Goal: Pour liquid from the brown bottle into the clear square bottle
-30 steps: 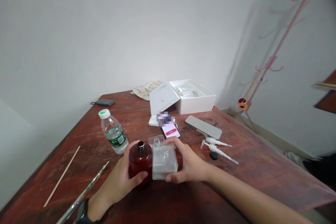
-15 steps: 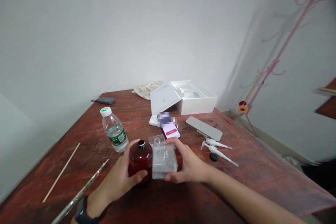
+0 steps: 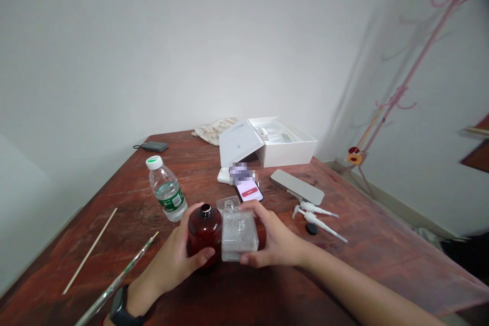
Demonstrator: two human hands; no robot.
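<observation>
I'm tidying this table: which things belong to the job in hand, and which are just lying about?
Job:
brown bottle, in left hand
front clear bottle, in right hand
white pumps, probably
black cap, perhaps

Seemingly lying about:
water bottle
phone
white box
wooden stick

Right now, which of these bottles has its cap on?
The green-labelled water bottle beyond the left hand, with a white cap. The brown bottle, the clear square bottle in the right hand and the clear bottle behind show bare necks.

The single view looks from the wearer's head, forward and down across the table [image 3: 130,183] (left hand [image 3: 179,254] and right hand [image 3: 277,239] close, at lower centre), toward the wall [image 3: 229,35] spanning the upper frame.
</observation>
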